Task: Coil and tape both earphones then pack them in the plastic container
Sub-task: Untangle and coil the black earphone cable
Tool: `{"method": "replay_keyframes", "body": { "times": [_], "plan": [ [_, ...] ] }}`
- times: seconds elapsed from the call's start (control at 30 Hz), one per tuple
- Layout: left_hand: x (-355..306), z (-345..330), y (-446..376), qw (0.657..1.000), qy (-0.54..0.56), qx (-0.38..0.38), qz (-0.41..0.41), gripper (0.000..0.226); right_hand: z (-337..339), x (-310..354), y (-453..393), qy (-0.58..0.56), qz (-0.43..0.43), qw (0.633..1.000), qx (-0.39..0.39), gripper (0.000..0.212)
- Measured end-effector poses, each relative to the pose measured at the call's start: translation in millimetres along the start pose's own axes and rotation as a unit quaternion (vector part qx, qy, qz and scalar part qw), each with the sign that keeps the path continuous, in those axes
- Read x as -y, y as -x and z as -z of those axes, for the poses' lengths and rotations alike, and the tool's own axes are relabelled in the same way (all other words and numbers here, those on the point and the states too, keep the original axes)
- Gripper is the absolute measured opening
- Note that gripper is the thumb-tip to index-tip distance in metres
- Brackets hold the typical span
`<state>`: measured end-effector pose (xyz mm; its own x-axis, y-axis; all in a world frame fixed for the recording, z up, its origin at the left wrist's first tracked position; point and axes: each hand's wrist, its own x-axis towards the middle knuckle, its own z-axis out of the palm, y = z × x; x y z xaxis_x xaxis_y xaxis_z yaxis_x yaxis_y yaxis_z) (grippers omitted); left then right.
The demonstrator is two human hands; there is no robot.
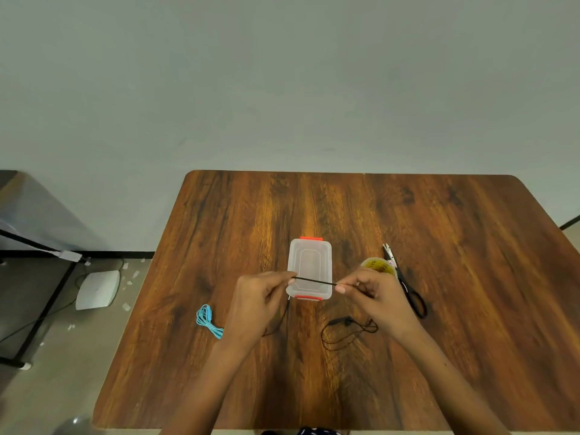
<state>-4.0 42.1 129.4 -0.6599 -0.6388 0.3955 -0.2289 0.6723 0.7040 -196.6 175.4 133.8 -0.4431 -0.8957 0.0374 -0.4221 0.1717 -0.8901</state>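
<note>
Wooden table [439,246], pale wall [282,73], grey floor [62,356], black-framed stand [47,296]

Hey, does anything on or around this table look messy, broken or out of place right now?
On the table nothing looks damaged or spilled. The oddity is the floor left of it: small white scraps lie scattered near a white flat device.

We see a black earphone cable [314,281] stretched taut across the near end of the clear plastic container [309,268], lid on with orange clips; its remainder lies in loose loops nearer. A blue earphone [207,320] lies bundled at the left.
</note>
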Motion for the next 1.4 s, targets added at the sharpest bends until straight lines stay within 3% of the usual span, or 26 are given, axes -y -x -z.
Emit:
{"method": "replay_keyframes", "body": {
  "times": [0.23, 0.47, 0.6, 0.8, 0.93, 1.07, 1.2, 1.33, 1.4],
  "plan": [
    [2.7, -6.7, 3.8, 1.0, 0.012, 0.002, 0.013, 0.023, 0.1, 3.3, -0.2, 0.006, 0.009, 0.999, -0.032, 0.003],
    [3.1, -10.6, 5.6, 0.991, -0.105, 0.083, 0.014, 0.053, -4.6, 8.8, 0.0, 0.048, 0.036, 0.998, -0.022, 0.007],
    [-13.5, -21.4, 1.1, 0.993, -0.019, 0.116, -0.013, 0.034, -15.9, 16.8, 0.0, 0.046, 0.056, 0.997, 0.01, 0.006],
    [-12.4, -11.7, -1.8, 0.995, -0.027, 0.091, -0.019, 0.022, -9.2, 14.9, 2.8, -0.008, 0.025, 0.999, 0.025, 0.008],
    [5.6, 4.1, -1.0, 0.999, -0.009, 0.032, 0.007, 0.025, 15.4, -0.7, 7.8, -0.015, -0.003, 1.0, -0.016, 0.016],
    [10.8, 4.9, 0.8, 1.0, -0.007, 0.018, 0.009, 0.027, 20.8, -11.6, 9.5, -0.016, -0.028, 0.999, -0.035, 0.013],
    [14.4, 0.3, 2.8, 0.996, -0.047, 0.075, 0.013, 0.031, 16.7, -9.5, 6.7, 0.003, -0.02, 0.999, -0.05, 0.01],
    [7.2, -2.5, 1.7, 0.973, -0.212, 0.088, -0.037, 0.038, 11.8, 1.8, 3.5, 0.021, 0.007, 0.998, -0.051, 0.009],
    [0.6, -7.6, 0.5, 0.975, -0.188, 0.11, -0.05, 0.044, 5.7, 9.9, 1.4, 0.036, 0.035, 0.998, -0.041, 0.008]
  ]
}}
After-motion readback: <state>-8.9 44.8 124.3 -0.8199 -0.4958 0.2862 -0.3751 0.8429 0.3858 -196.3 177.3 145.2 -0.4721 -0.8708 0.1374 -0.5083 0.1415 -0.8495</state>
